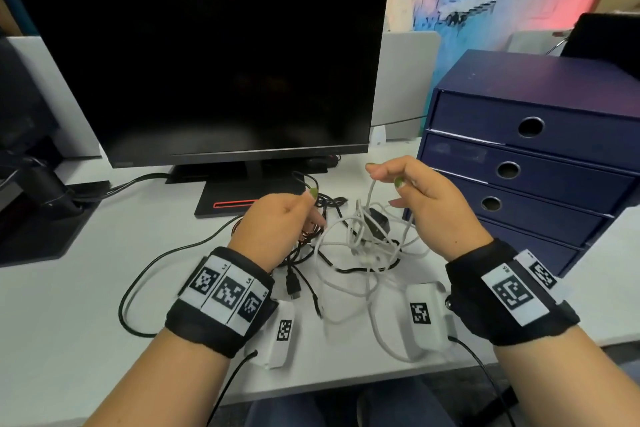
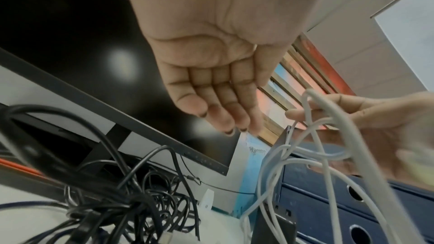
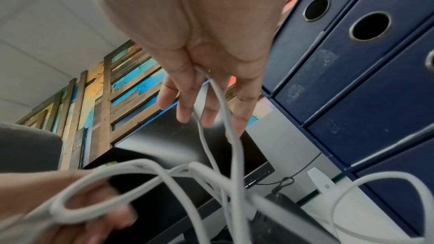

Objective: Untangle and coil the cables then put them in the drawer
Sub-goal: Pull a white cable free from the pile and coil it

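Head view: a tangle of white cable [image 1: 360, 246] and black cables [image 1: 304, 253] lies on the desk [image 1: 69, 305] in front of the monitor [image 1: 207, 62], just left of the blue drawer unit [image 1: 536, 156], whose drawers all look closed. Right hand [image 1: 433, 204] is raised above the heap, thumb and forefinger pinching a white strand that hangs down into the knot. Left hand [image 1: 277, 225] sits low over the black cables, fingers bent; whether it holds anything is unclear from here. Left wrist view: left hand [image 2: 211, 62] shows an open palm, fingers nearly straight and together, nothing in it; black cables [image 2: 131, 211] are bunched below, and the right hand [image 2: 366, 118] at the frame edge has white loops draped over its fingers. Right wrist view: right hand [image 3: 206, 62] lets the white cable [image 3: 225, 136] run out between its fingers, gripped near their base; the left hand [image 3: 70, 211] looks to have a white loop lying against its fingers, though blur hides whether it grips. Judgement: untangling stage, early; nothing coiled, nothing stowed. The next move likely calls for finding the white cable's free end and drawing it out of the black bundle, the left hand steadying the heap so that the knot does not tighten.
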A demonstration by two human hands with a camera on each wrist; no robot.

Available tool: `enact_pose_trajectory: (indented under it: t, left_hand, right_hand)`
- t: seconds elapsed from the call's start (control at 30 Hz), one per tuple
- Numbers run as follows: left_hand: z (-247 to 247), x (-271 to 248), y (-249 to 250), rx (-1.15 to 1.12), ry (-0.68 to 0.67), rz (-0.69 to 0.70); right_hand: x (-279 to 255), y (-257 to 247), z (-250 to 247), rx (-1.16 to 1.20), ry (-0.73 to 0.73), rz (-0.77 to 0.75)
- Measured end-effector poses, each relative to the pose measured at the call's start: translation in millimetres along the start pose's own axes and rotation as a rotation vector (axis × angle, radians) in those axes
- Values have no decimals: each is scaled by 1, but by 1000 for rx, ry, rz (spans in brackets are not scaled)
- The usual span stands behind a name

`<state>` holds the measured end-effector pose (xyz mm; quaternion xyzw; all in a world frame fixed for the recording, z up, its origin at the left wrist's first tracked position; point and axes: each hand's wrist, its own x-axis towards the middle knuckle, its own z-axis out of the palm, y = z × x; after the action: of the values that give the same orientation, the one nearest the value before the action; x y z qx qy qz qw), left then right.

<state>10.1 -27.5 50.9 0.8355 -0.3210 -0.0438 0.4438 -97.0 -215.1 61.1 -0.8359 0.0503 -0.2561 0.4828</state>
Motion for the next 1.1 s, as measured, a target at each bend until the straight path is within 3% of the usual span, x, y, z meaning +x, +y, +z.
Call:
enact_pose_trajectory:
  t: [0.1, 0.27, 0.4, 0.53, 0.63, 0.7, 0.77, 0.87, 1.0, 1.1]
  left_hand:
    - [8, 18, -4, 63, -5, 27]
    - [20, 45, -5, 385, -329, 233]
    - [29, 56, -4, 460, -465, 256]
    - [31, 66, 8, 566, -475, 177]
    - [31, 64, 6, 527, -372, 154]
    - [28, 59, 0, 440, -277, 203]
    - [24, 57, -5, 328, -201, 263]
    - [20, 56, -8, 244, -171, 336]
    - [17, 51, -5, 196, -196, 444]
    - [13, 48, -1, 186, -193, 440]
  right_hand:
    - [-2, 5, -1, 24, -30, 12]
    - [-3, 8, -2, 48, -73, -11]
    - [-3, 8, 1, 79, -91, -38]
    - [-5, 8, 5, 162, -121, -13]
    - [2, 20, 3, 310, 9, 110]
    - [7, 31, 2, 282, 83, 209]
    - [10, 42, 1, 11, 6, 252]
    - [12, 50, 10, -314, -252, 249]
    - [18, 43, 24, -285, -334, 198]
    - [23, 37, 31, -344, -349, 152]
